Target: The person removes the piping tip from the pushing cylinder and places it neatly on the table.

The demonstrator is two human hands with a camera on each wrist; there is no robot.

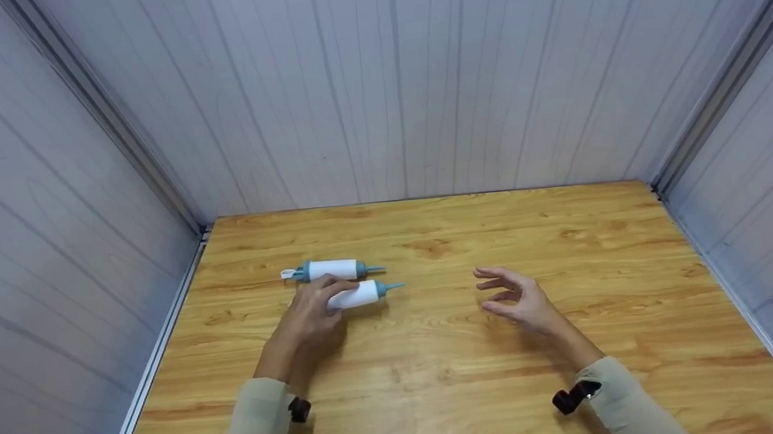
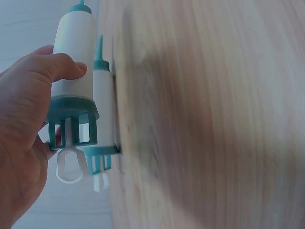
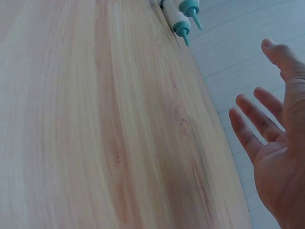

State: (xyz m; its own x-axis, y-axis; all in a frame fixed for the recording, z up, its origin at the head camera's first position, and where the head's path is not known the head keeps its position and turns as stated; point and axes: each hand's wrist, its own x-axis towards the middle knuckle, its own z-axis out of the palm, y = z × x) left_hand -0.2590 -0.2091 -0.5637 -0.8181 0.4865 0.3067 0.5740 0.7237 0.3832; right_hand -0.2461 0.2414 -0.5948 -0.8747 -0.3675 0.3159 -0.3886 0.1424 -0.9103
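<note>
My left hand (image 1: pixel 312 312) grips a white syringe-like dispenser (image 1: pixel 357 295) with a teal nozzle, fingers and thumb curled round its barrel. In the left wrist view, the held dispenser (image 2: pixel 74 52) shows a teal cage at its rear end and a white looped handle. A second, matching dispenser (image 1: pixel 333 270) lies on the table just beyond it, its nozzle pointing right. Over the table's right half, my right hand (image 1: pixel 518 296) holds nothing, its fingers loosely bent and the thumb apart. Both teal nozzles (image 3: pixel 196 21) appear at the top of the right wrist view.
A wood-grain table (image 1: pixel 442 392) lies under both hands. Pale panelled walls (image 1: pixel 390 92) rise at its back and on both sides, with metal strips along the corners. Dark wrist cameras (image 1: pixel 576 396) sit at the sleeve cuffs.
</note>
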